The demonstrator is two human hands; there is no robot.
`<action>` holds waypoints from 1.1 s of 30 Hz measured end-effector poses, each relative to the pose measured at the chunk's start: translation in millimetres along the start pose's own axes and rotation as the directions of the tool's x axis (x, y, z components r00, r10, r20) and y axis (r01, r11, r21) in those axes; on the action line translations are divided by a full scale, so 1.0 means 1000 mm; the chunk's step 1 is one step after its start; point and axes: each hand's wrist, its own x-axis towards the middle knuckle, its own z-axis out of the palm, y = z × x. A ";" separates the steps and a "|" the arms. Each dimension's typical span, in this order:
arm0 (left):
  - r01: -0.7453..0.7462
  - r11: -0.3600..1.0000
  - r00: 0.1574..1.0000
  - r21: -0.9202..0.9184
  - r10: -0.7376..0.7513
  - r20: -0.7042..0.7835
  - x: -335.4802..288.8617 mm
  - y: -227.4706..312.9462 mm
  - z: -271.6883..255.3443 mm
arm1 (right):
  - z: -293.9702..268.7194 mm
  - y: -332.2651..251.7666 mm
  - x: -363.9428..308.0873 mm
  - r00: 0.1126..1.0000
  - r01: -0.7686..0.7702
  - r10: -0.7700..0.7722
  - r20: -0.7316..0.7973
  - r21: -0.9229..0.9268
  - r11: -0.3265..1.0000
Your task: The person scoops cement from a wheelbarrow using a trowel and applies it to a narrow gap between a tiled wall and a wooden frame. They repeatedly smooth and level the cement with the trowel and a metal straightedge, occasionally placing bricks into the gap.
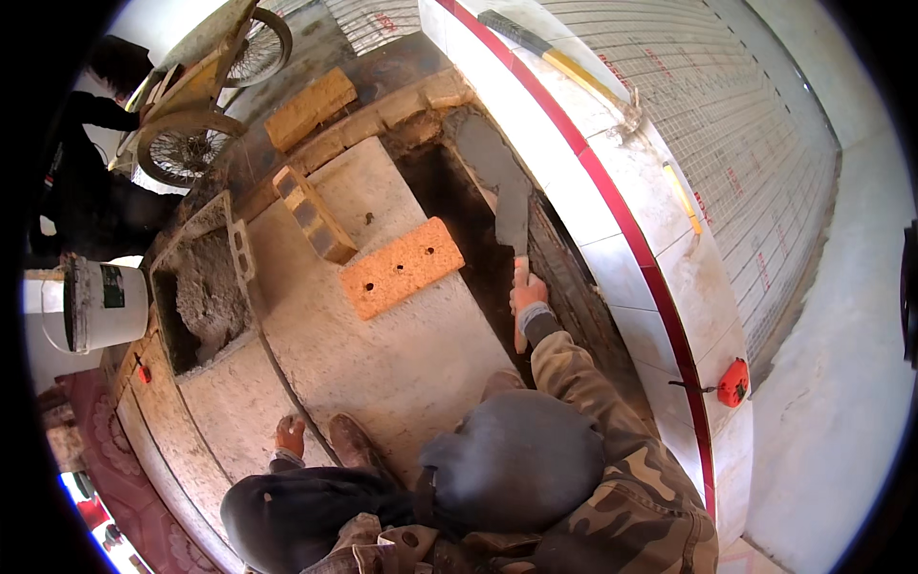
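My right hand (pixel 528 295) grips the handle of a trowel (pixel 513 215), its blade pointing away from me. The blade lies over the near end of a strip of wet grey mortar (pixel 486 148), along the right side of a dark, narrow trench (pixel 449 196). Down by my left knee, my left hand (pixel 290 436) hangs with its fingers curled and nothing visible in them. To the left of the trowel, an orange brick (pixel 416 256) with three holes lies flat on a pale slab (pixel 368 368). Touching its far left corner or nearly so is a yellowish brick (pixel 316 215) with dark patches.
A mortar trough (pixel 244 251) stands left, beside a white bucket (pixel 117 320). Beyond are another yellowish brick (pixel 311 108), a wheelbarrow (pixel 206 62) and a person in dark clothes (pixel 96 191). On the tiled ledge (pixel 612 191) at right lie a yellow-handled tool (pixel 574 72) and a red round case (pixel 732 383).
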 end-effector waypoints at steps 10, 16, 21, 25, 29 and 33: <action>0.097 0.994 0.971 0.043 -0.085 -0.223 0.016 0.063 0.015 | -0.059 0.036 -0.011 0.853 0.437 -0.521 0.012 -0.563 0.702; 0.188 0.971 0.977 0.147 -0.170 -0.127 0.005 0.096 -0.011 | -0.014 -0.112 0.054 0.773 0.542 -0.597 0.214 -0.712 0.446; 0.158 0.978 0.982 0.139 -0.140 -0.126 0.003 0.087 -0.007 | 0.019 -0.166 0.112 0.753 0.527 -0.594 0.282 -0.799 0.289; 0.163 0.978 0.978 0.131 -0.143 -0.149 -0.001 0.094 -0.011 | 0.015 -0.147 0.117 0.809 0.504 -0.492 0.322 -0.811 0.297; 0.215 0.964 0.974 0.154 -0.201 -0.105 0.000 0.100 -0.012 | 0.001 -0.136 0.102 0.859 0.433 -0.408 0.310 -0.865 0.253; 0.194 0.968 0.978 0.157 -0.180 -0.104 -0.001 0.101 -0.015 | -0.008 -0.134 0.068 0.876 0.425 -0.314 0.365 -0.893 0.149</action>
